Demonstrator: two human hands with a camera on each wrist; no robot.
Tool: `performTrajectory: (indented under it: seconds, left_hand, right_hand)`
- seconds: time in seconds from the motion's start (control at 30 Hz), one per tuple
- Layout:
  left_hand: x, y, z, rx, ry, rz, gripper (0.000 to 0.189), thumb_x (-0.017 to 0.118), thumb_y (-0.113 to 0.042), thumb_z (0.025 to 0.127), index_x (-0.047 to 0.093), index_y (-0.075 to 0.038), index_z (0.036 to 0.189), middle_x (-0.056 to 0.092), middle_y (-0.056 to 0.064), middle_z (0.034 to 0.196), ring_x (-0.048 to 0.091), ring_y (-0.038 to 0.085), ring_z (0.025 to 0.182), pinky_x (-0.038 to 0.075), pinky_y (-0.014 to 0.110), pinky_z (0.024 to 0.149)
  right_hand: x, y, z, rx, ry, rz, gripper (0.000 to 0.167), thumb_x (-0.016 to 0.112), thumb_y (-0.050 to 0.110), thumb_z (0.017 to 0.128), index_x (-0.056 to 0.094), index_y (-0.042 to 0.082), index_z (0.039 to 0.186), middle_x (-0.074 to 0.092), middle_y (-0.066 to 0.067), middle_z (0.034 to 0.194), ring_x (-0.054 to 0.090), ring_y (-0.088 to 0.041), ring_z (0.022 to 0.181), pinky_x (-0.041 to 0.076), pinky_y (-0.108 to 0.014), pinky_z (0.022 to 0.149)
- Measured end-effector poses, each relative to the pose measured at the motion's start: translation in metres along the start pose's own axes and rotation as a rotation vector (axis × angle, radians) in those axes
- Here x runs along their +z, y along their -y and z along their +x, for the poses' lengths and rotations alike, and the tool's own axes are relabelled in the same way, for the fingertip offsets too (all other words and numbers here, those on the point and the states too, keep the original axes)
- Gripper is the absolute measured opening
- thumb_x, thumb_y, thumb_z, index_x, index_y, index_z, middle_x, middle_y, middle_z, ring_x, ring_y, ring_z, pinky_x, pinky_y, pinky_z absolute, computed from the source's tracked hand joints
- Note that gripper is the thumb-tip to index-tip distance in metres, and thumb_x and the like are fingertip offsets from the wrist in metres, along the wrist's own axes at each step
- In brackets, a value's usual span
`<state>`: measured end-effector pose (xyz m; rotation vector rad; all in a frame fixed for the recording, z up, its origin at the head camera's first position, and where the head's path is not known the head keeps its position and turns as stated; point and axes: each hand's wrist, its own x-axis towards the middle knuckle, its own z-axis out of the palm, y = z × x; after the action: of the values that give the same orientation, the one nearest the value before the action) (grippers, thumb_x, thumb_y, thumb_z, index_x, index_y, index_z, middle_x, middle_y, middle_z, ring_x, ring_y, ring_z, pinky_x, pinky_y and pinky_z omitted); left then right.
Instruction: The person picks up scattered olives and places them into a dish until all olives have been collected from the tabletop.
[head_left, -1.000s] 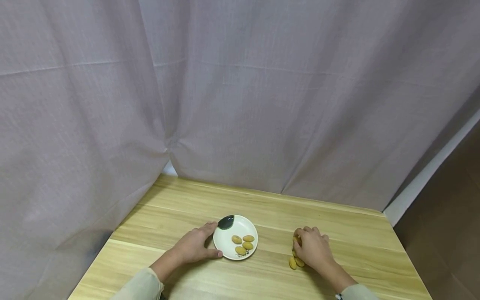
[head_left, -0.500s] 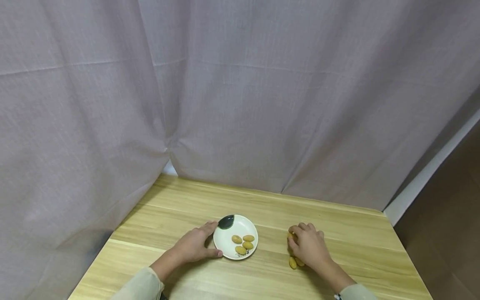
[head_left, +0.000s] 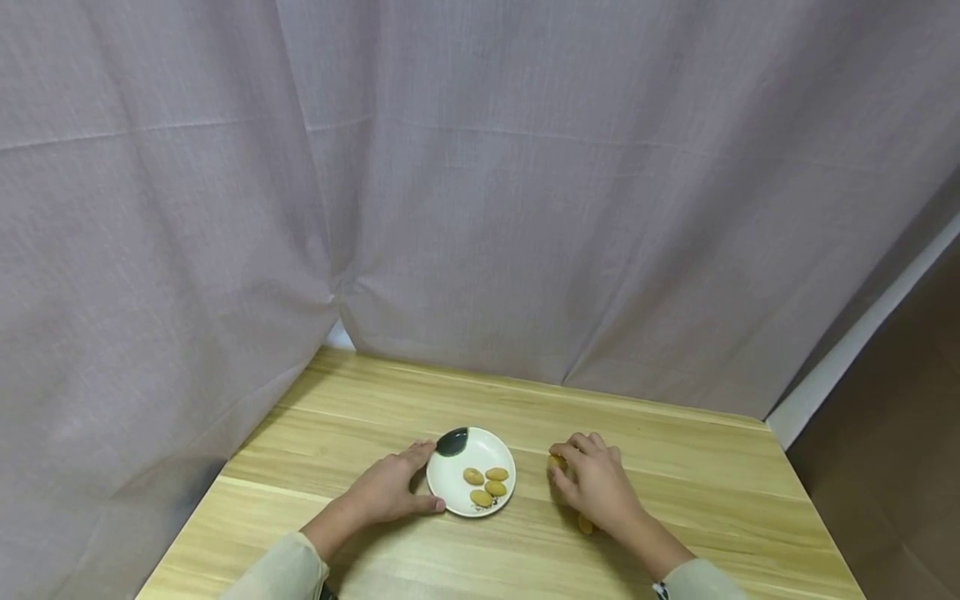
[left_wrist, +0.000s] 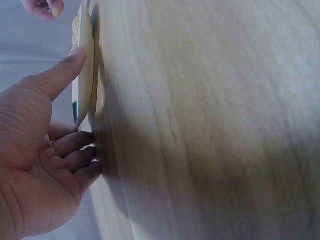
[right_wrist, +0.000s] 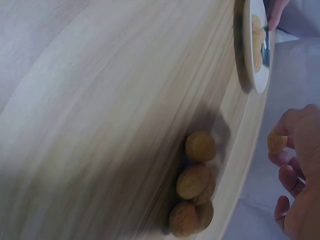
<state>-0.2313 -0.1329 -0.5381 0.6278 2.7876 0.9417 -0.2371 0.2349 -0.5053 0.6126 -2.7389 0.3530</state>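
Observation:
On the table stands a small white plate [head_left: 468,462] with a dark green patch and several yellow-brown oval nut-like pieces [head_left: 496,474] on it. My left hand [head_left: 385,490] holds the plate by its left rim, thumb at the front and fingers farther back; the left wrist view shows the thumb [left_wrist: 70,67] touching the rim. To the right of the plate, my right hand [head_left: 597,486] pinches one oval piece [right_wrist: 276,142] between thumb and fingertips, raised off the table. Below it lie several more pieces [right_wrist: 192,181] in a cluster, mostly hidden by the hand in the head view.
The wooden table [head_left: 420,392] has its back edge along a grey curtain [head_left: 480,208]. More curtain hangs on the left. At the right, beyond the table edge, is a dark brown surface [head_left: 885,433].
My right hand has lifted an oval piece from the cluster and moved left toward the plate with it. My left hand and the plate have stayed in place.

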Motion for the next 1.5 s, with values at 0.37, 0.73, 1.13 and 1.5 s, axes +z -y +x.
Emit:
performTrajectory:
  seconds: [0.37,0.73,1.13,1.5]
  left_hand:
    - [0.000,0.000,-0.001,0.004,-0.002,-0.004,0.111,0.092,-0.057,0.086,0.044,0.006,0.165,0.047,0.027,0.170,0.046,0.046,0.160,0.039,0.061,0.133]
    - [0.001,0.002,0.001,0.007,0.001,0.002,0.112,0.091,-0.058,0.087,0.043,0.005,0.166,0.046,0.026,0.171,0.045,0.046,0.161,0.038,0.061,0.133]
    - [0.001,0.003,0.001,0.007,0.002,0.014,0.112,0.090,-0.059,0.087,0.043,0.005,0.166,0.046,0.027,0.171,0.046,0.046,0.160,0.039,0.061,0.133]
    - [0.000,0.001,0.000,0.004,0.007,-0.001,0.111,0.090,-0.058,0.087,0.043,0.005,0.165,0.046,0.027,0.171,0.045,0.046,0.161,0.038,0.062,0.133]
  right_hand:
    - [0.007,0.019,0.010,-0.054,-0.010,0.049,0.027,0.091,0.023,0.093,0.083,0.015,0.116,0.076,0.003,0.107,0.056,-0.014,0.094,0.040,-0.031,0.080]
    - [0.017,0.033,0.020,-0.128,-0.047,0.064,0.027,0.093,0.023,0.090,0.083,0.015,0.114,0.078,0.003,0.105,0.058,-0.013,0.092,0.040,-0.029,0.079]
    - [0.024,0.046,0.030,-0.141,0.019,0.077,0.025,0.090,0.024,0.093,0.082,0.016,0.116,0.080,0.002,0.110,0.059,-0.014,0.097,0.043,-0.032,0.083]
    - [0.032,0.059,0.036,-0.158,0.043,0.078,0.021,0.089,0.025,0.094,0.083,0.017,0.113,0.080,0.003,0.108,0.055,-0.012,0.094,0.037,-0.029,0.081]
